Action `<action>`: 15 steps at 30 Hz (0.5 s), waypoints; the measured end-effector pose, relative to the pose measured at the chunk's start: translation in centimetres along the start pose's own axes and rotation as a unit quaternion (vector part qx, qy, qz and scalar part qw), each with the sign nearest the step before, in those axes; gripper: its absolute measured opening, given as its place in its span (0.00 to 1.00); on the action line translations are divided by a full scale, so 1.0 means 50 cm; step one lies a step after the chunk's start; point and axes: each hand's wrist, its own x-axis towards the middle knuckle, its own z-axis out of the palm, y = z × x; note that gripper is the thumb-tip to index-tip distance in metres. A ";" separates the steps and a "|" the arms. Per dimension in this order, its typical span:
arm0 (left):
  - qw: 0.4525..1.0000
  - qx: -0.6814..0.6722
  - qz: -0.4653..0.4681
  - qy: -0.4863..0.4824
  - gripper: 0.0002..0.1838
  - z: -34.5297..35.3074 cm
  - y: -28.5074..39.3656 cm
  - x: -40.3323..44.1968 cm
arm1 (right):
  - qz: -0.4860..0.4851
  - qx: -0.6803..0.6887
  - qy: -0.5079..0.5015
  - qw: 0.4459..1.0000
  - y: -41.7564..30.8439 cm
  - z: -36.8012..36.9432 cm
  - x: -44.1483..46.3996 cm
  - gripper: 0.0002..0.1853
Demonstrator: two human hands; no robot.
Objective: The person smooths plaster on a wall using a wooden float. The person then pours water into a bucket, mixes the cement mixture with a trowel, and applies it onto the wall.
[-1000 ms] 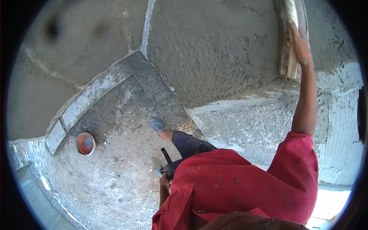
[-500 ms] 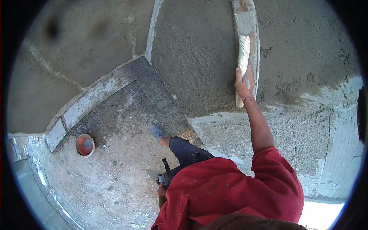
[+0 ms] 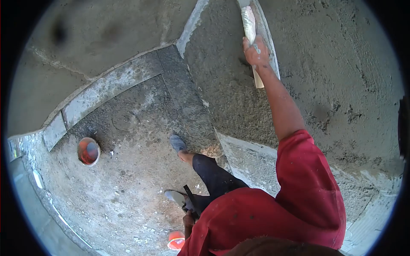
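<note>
My right hand (image 3: 257, 52) reaches up along the wall, its fingers wrapped around the pale handle (image 3: 249, 24) of a darby. The darby's long, narrow, cement-smeared board (image 3: 267, 36) lies against the wet grey plaster (image 3: 226, 47); its far end runs out of view at the top. Low by my leg, my left hand (image 3: 188, 219) is closed on a tool with a narrow dark blade (image 3: 189, 195). My body partly hides that hand and tool.
An orange-red bucket (image 3: 89, 152) stands on the dusty, littered floor (image 3: 128, 196). A second orange bucket (image 3: 175, 240) shows beside my red sleeve. At the left, a pale curved strip (image 3: 106, 87) edges the plaster. Rough unplastered wall (image 3: 252, 160) lies below the plaster.
My right hand has pushed the darby up and slightly left over the plaster. The view has shifted, bringing the second bucket into sight. My left hand remains low, holding its tool.
</note>
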 end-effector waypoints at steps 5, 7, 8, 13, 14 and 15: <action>0.958 0.193 0.210 0.037 0.25 -0.004 -0.041 0.065 | 0.043 -0.010 -0.114 0.993 -0.061 0.076 0.070 0.34; 0.962 0.170 0.212 0.034 0.25 -0.029 -0.006 0.062 | 0.068 -0.021 -0.153 0.986 -0.051 0.015 0.059 0.36; 0.961 0.162 0.219 0.037 0.25 -0.045 0.006 0.055 | 0.059 -0.015 -0.144 0.988 -0.031 0.010 0.045 0.36; 0.948 0.124 0.286 0.066 0.25 -0.115 0.043 -0.009 | 0.058 0.023 -0.068 0.996 0.032 -0.198 -0.050 0.34; 0.951 0.102 0.285 0.067 0.25 -0.126 0.049 -0.031 | 0.055 0.011 -0.044 0.997 0.055 -0.255 -0.073 0.33; 0.968 0.043 0.243 0.053 0.26 -0.134 0.063 -0.057 | 0.049 0.010 -0.033 0.998 0.077 -0.315 -0.100 0.33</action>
